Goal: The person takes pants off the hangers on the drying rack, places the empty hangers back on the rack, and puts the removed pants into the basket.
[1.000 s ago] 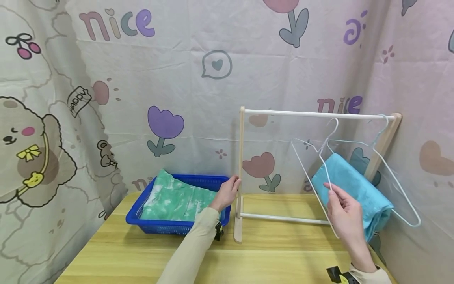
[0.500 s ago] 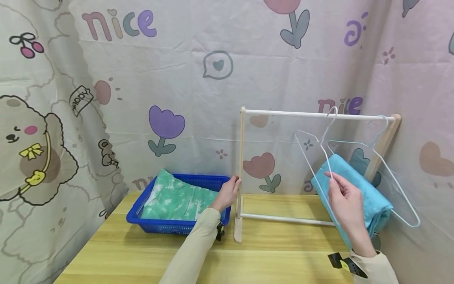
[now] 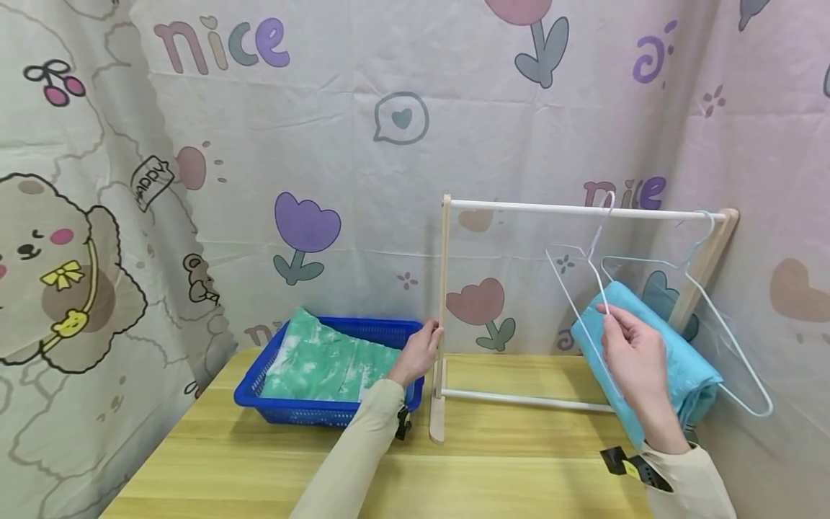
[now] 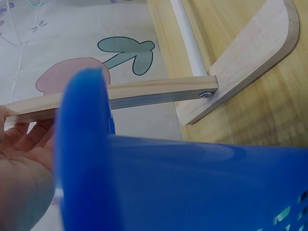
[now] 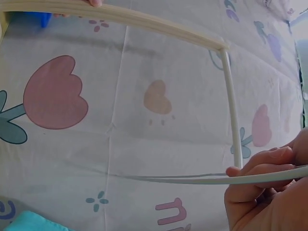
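My left hand (image 3: 418, 353) holds the left wooden post (image 3: 444, 274) of a small clothes rack, beside a blue basket. In the left wrist view the basket's wall (image 4: 202, 183) covers part of that hand (image 4: 24, 178). Between thumb and fingers, my right hand (image 3: 638, 364) pinches one arm of a bare white clothes hanger (image 3: 598, 277). The hanger's hook stands at the rack's top rail (image 3: 519, 207), its tip above it; whether it rests there I cannot tell. Behind the right hand, a folded light-blue cloth (image 3: 687, 364) hangs on a pale blue hanger (image 3: 716, 308).
Left of the rack, the blue plastic basket (image 3: 249, 393) holds a green and white cloth (image 3: 331, 364). A lower white bar (image 3: 519, 400) joins the rack's ends near the wooden tabletop (image 3: 512, 476). Printed curtains (image 3: 363, 238) enclose the back and sides.
The right hand has risen with the white hanger, bringing its hook from below the top rail's upper edge to above the rail. The left hand stays on the post.
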Demonstrator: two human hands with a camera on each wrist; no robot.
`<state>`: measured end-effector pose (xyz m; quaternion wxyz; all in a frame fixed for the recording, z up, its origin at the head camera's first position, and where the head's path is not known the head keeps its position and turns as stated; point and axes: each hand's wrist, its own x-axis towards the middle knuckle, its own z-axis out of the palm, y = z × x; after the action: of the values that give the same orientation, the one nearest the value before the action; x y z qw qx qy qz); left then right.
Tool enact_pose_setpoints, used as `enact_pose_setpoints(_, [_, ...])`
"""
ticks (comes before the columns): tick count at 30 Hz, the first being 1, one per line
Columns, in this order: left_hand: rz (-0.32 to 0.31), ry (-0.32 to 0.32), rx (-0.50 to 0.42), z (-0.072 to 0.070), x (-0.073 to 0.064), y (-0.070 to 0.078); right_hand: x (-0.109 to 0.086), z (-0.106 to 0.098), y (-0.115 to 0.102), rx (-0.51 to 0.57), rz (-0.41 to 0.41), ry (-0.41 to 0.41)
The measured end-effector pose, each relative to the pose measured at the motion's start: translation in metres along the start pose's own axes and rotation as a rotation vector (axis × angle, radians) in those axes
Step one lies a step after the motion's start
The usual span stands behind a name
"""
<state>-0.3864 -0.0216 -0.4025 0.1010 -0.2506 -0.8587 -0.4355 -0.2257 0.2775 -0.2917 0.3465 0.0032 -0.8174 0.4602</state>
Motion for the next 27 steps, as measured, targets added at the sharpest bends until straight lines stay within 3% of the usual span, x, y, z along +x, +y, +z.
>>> enact_pose_setpoints(9, [-0.008, 0.005, -0.001, 0.001, -0.002, 0.001, -0.001, -0.007, -0.001, 0.045, 0.076, -0.195])
enact_pose_setpoints(15, [0.007, 0.017, 0.002, 0.002, 0.000, 0.001, -0.001, -0.013, -0.001, 0.183, 0.106, -0.280])
enact_pose_setpoints(19, [0.012, 0.027, 0.017, 0.004, 0.000, -0.001, -0.002, -0.017, 0.000, 0.242, 0.112, -0.294])
enact_pose_setpoints(27, [0.018, 0.052, 0.042, 0.007, 0.000, -0.002, -0.007, -0.023, 0.008, 0.166, 0.055, -0.283])
